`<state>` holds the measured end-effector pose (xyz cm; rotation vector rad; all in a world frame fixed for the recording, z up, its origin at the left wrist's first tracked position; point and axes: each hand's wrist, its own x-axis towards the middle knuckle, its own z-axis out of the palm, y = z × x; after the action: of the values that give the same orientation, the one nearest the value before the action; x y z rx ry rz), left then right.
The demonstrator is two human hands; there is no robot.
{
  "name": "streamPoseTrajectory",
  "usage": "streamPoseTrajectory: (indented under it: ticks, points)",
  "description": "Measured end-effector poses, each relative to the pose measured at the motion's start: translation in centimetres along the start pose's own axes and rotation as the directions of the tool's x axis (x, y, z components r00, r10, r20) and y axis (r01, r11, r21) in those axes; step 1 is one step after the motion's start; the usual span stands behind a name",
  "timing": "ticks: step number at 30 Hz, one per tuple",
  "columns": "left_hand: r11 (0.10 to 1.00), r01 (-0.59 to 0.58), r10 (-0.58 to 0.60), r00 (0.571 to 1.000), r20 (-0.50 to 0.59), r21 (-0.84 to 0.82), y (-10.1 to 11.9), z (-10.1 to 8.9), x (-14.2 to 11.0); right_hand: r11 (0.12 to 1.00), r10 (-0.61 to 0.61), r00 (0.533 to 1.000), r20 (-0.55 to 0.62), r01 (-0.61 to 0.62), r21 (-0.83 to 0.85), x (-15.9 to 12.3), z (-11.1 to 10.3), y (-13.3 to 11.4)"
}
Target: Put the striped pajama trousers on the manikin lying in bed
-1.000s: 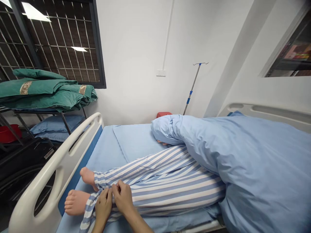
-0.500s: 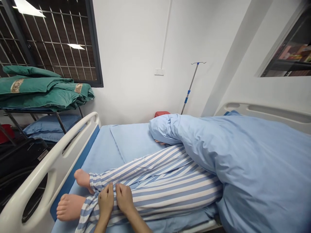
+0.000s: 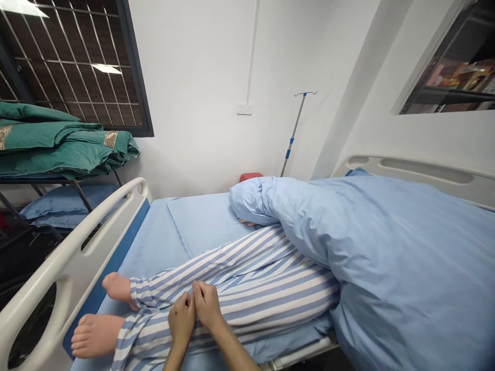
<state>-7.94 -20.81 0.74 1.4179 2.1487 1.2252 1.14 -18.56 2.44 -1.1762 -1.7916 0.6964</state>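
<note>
My left hand (image 3: 182, 315) and my right hand (image 3: 208, 305) are both closed into fists, side by side and touching. They rest on or just above the lower leg of a life-size mannequin in blue-and-white striped trousers (image 3: 276, 299). I see no object in either fist, and the trouser cloth is not pulled up by them. To the left, the mannequin's bare near foot (image 3: 96, 336) and far foot (image 3: 117, 288) stick out of the trouser legs. A light blue quilt (image 3: 371, 242) covers the upper body.
The bed's white footboard (image 3: 83, 226) stands at the left, its headboard (image 3: 425, 170) at the right. Behind the bed are a drip stand (image 3: 295, 129) and something red (image 3: 250, 176). Green folded bedding (image 3: 73, 147) lies on a rack by the barred window.
Both fists have moved up along the leg, away from the ankle, and the right now sits slightly ahead of the left. The camera view has shifted a little to the right.
</note>
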Motion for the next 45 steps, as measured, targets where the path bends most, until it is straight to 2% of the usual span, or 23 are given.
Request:
streamPoseTrajectory:
  ticks: [2, 5, 7, 11, 14, 17, 19, 22, 24, 27, 30, 32, 34, 40, 42, 45]
  points:
    - [1.000, 0.014, -0.014, 1.000, -0.003, -0.008, 0.6, 0.7, -0.4, 1.000, 0.009, 1.000, -0.009, -0.010, -0.025, 0.0, -0.9, 0.4]
    - [0.985, 0.032, -0.033, 0.999, -0.005, -0.172, 1.6, 1.5, -0.6, 0.999, 0.032, 0.999, -0.003, -0.032, -0.037, -0.2, -1.9, 1.3]
    - [0.974, 0.024, -0.016, 0.999, 0.035, -0.224, 2.4, 2.1, -0.8, 1.000, 0.027, 1.000, 0.002, -0.027, -0.014, -0.3, -2.5, 1.9]
    - [0.984, -0.026, 0.043, 0.995, 0.092, -0.175, 4.1, 3.8, -1.6, 0.999, 0.046, 0.998, -0.032, -0.045, 0.031, -0.2, -3.9, 3.2]
    - [0.969, -0.005, 0.027, 0.996, 0.085, -0.248, 5.5, 5.2, -2.0, 0.986, 0.108, 0.989, -0.103, -0.093, 0.138, 0.0, -5.2, 4.1]
    - [0.979, -0.011, 0.031, 0.995, 0.099, -0.202, 6.6, 6.2, -2.2, 0.979, 0.140, 0.975, -0.173, -0.110, 0.172, 0.1, -6.5, 4.8]
    - [0.984, -0.024, 0.044, 0.992, 0.114, -0.174, 7.2, 6.7, -2.2, 0.987, 0.138, 0.973, -0.186, -0.121, 0.102, -0.1, -7.1, 5.4]
    - [0.974, 0.000, 0.016, 0.997, 0.069, -0.226, 7.7, 7.0, -2.3, 0.993, 0.081, 0.991, -0.109, -0.089, -0.072, -0.6, -7.8, 6.0]
    - [0.974, -0.023, 0.039, 0.997, 0.067, -0.226, 7.8, 7.3, -2.3, 0.987, 0.054, 0.996, -0.077, -0.065, -0.148, -0.8, -8.3, 6.1]
    - [0.981, -0.068, 0.091, 0.988, 0.123, -0.180, 7.5, 7.8, -2.3, 0.978, 0.073, 0.987, -0.142, -0.099, -0.185, -0.6, -9.4, 6.3]
    - [0.981, -0.045, 0.073, 0.988, 0.140, -0.190, 7.0, 8.1, -2.1, 0.959, 0.067, 0.991, -0.117, -0.096, -0.267, -0.8, -9.9, 6.8]
    - [0.979, -0.034, 0.065, 0.986, 0.154, -0.200, 6.2, 7.5, -1.8, 0.933, 0.053, 0.996, -0.067, -0.073, -0.352, -1.1, -9.8, 7.4]
    - [0.982, -0.033, 0.063, 0.986, 0.155, -0.187, 4.9, 6.0, -1.4, 0.912, 0.058, 0.997, -0.054, -0.075, -0.403, -1.3, -9.6, 7.8]
    - [0.996, -0.004, 0.006, 1.000, 0.026, -0.089, -1.4, -2.1, 0.4, 0.901, 0.098, 0.993, -0.064, -0.116, -0.419, -1.0, -8.8, 7.6]
    - [0.997, 0.012, -0.013, 1.000, -0.013, -0.074, -3.3, -4.2, 0.8, 0.897, 0.098, 0.994, -0.050, -0.110, -0.428, -1.0, -7.7, 6.9]
    - [0.999, -0.033, 0.033, 0.998, -0.054, 0.005, -5.5, -5.6, 1.1, 0.905, 0.086, 0.996, -0.002, -0.079, -0.418, -1.1, -4.8, 5.3]
